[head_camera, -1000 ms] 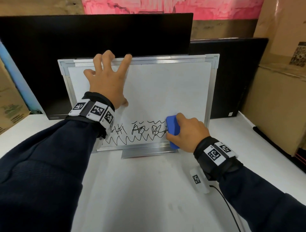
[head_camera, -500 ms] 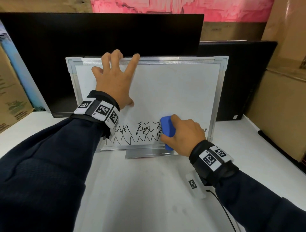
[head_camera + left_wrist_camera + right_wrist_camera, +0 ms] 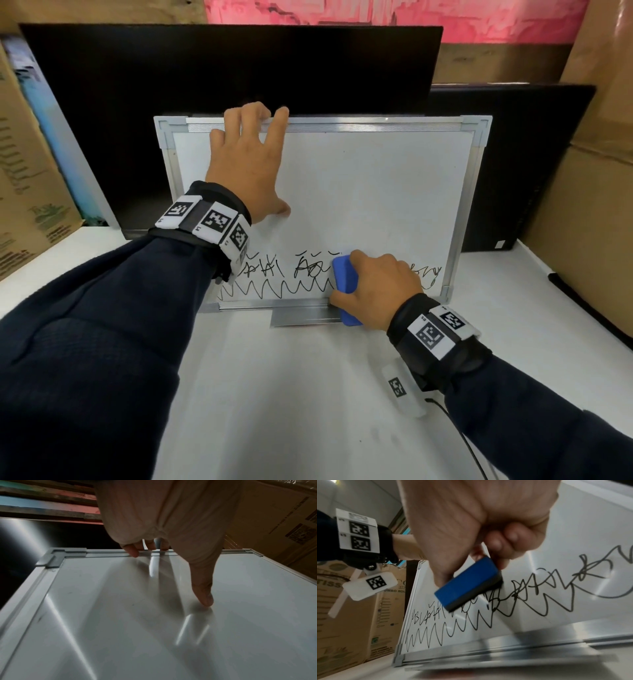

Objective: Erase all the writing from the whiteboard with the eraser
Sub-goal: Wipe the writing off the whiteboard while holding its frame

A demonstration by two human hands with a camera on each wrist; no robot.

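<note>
A silver-framed whiteboard (image 3: 376, 192) (image 3: 120, 615) (image 3: 573, 527) stands upright on the table. Black scribbles and a zigzag line (image 3: 274, 279) (image 3: 539, 597) run along its bottom strip; the rest of the face is blank. My right hand (image 3: 373, 284) (image 3: 471, 547) grips a blue eraser (image 3: 344, 279) (image 3: 467, 582) and holds it against the middle of that strip, with writing on both sides. My left hand (image 3: 267, 164) (image 3: 171, 577) steadies the board near its upper left, with spread fingers on the top frame and the thumb pressing on the face.
Two black monitors (image 3: 239, 68) (image 3: 531, 154) stand right behind the board. Cardboard boxes flank the left side (image 3: 20, 205) and the right side (image 3: 589, 205). The white table (image 3: 291, 394) stretches toward me, with a thin black cable (image 3: 462, 442) under my right forearm. A metal tray (image 3: 301, 317) juts from the board's bottom edge.
My right hand has slid the eraser leftward along the bottom strip, uncovering scribbles near the board's right edge. The left hand keeps its place on the top frame.
</note>
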